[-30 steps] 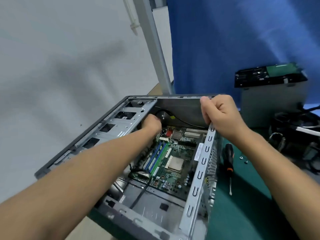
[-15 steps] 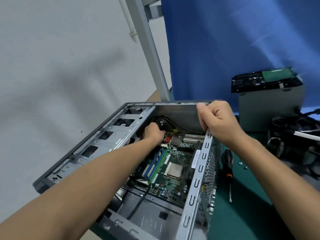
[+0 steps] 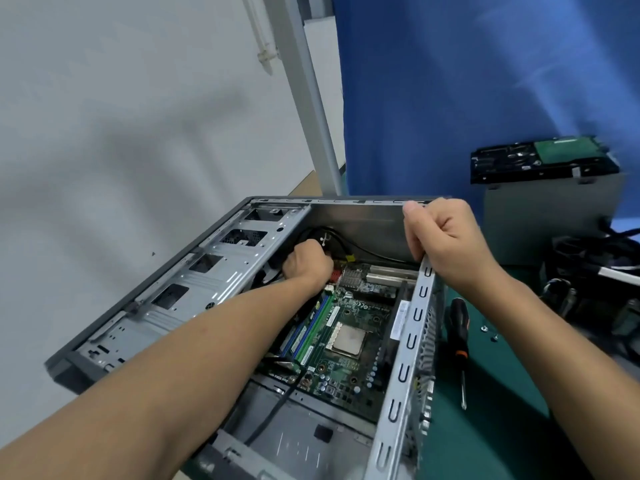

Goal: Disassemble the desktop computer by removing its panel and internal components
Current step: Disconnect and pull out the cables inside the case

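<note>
The open grey computer case (image 3: 221, 282) lies on its side with its panel off. Inside it sits the green motherboard (image 3: 349, 327) with a bare CPU (image 3: 346, 339) and blue and green memory sticks (image 3: 304, 337). My left hand (image 3: 306, 265) reaches deep into the far corner, its fingers curled among black cables (image 3: 332, 237); what it holds is hidden. My right hand (image 3: 446, 237) grips the far right corner of the case's rim.
A black and orange screwdriver (image 3: 459, 337) and loose screws (image 3: 485, 329) lie on the green mat right of the case. A hard drive (image 3: 540, 161) rests on a grey box at the right, with dark parts and cables beside it. A blue curtain hangs behind.
My left hand has stayed in the far corner of the case, shifting slightly among the cables. My right hand keeps its grip on the rim. The camera view has dropped a little.
</note>
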